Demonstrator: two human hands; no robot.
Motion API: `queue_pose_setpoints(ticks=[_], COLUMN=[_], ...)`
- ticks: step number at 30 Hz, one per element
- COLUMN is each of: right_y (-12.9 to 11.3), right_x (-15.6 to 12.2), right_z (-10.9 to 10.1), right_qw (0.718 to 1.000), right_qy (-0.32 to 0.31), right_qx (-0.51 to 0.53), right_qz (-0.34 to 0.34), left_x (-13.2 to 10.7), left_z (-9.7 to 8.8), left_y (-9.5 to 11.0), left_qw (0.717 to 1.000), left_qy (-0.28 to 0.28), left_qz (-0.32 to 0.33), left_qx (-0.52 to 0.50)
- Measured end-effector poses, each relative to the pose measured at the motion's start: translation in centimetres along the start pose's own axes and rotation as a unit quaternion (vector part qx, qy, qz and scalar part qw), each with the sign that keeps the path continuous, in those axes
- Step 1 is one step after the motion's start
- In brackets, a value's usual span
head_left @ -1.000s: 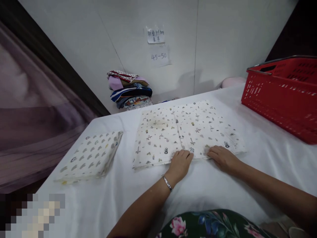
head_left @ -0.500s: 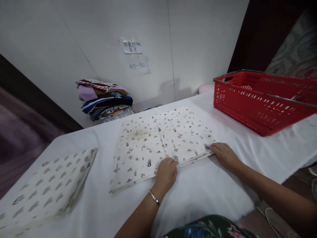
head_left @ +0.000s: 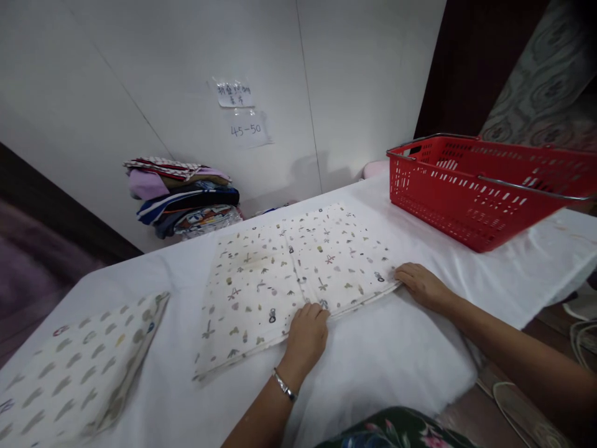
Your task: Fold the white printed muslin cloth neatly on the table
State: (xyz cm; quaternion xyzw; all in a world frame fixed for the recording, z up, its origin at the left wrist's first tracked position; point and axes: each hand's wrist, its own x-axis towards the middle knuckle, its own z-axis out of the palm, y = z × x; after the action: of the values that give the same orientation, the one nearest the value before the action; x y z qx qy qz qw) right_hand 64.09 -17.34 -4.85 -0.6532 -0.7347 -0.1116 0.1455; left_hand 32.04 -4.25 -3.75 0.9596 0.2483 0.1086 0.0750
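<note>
A cream cloth (head_left: pixel 261 280) with small printed plants and figures lies folded in layers on the white-covered table, a crease running down its middle. At the middle of its near edge is my left hand (head_left: pixel 308 333), fingers bent over the edge; the thumb is mostly hidden. My right hand (head_left: pixel 422 285) holds the near right corner between closed fingers and thumb. To the left lies a second folded cloth (head_left: pixel 79 367), cream with grey-green leaf-like marks, apart from both hands.
A red plastic basket (head_left: pixel 438 199) with metal handles stands at the right back of the table (head_left: pixel 186 410). Behind the far edge is a stack of folded fabrics (head_left: pixel 186 196) against the wall. Two handwritten paper signs (head_left: pixel 247 129) hang above it.
The view has shifted slightly, so everything but my right hand appears a little further left. Both hands keep their places on the cloth's near edge, and the cloth stays flat.
</note>
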Motion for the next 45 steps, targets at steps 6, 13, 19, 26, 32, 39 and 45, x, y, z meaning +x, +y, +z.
queue_pose_setpoints(ticks=[6, 13, 19, 26, 32, 39, 45], right_y=[1.3, 2.7, 2.9, 2.2, 2.3, 2.4, 2.7], right_x=[-1.5, -2.9, -2.5, -0.1, 1.3, 1.0, 0.3], right_z=[0.4, -0.4, -1.6, -2.4, -3.2, -3.5, -2.5], right_qw=[0.996, 0.92, 0.845, 0.833, 0.821, 0.767, 0.755], right_qy=[0.051, 0.062, -0.009, -0.118, -0.104, -0.148, -0.18], right_qx=[0.053, 0.284, 0.329, 0.285, 0.311, 0.388, 0.364], right_qz=[0.046, 0.262, 0.421, 0.46, 0.468, 0.49, 0.515], left_x=[0.1, 0.0, -0.1, -0.4, -0.5, -0.5, -0.5], left_z=[-0.1, 0.2, 0.5, 0.8, 0.9, 0.8, 0.9], left_y=[0.1, 0.0, 0.0, 0.0, -0.1, 0.0, -0.1], left_qw=[1.0, 1.0, 0.999, 0.998, 0.997, 0.998, 0.998], left_qy=[-0.004, 0.013, 0.04, 0.062, 0.072, 0.059, 0.067], left_qz=[0.002, 0.003, 0.011, 0.017, 0.017, 0.007, 0.007], left_qx=[0.009, 0.013, 0.015, 0.014, 0.003, 0.0, 0.003])
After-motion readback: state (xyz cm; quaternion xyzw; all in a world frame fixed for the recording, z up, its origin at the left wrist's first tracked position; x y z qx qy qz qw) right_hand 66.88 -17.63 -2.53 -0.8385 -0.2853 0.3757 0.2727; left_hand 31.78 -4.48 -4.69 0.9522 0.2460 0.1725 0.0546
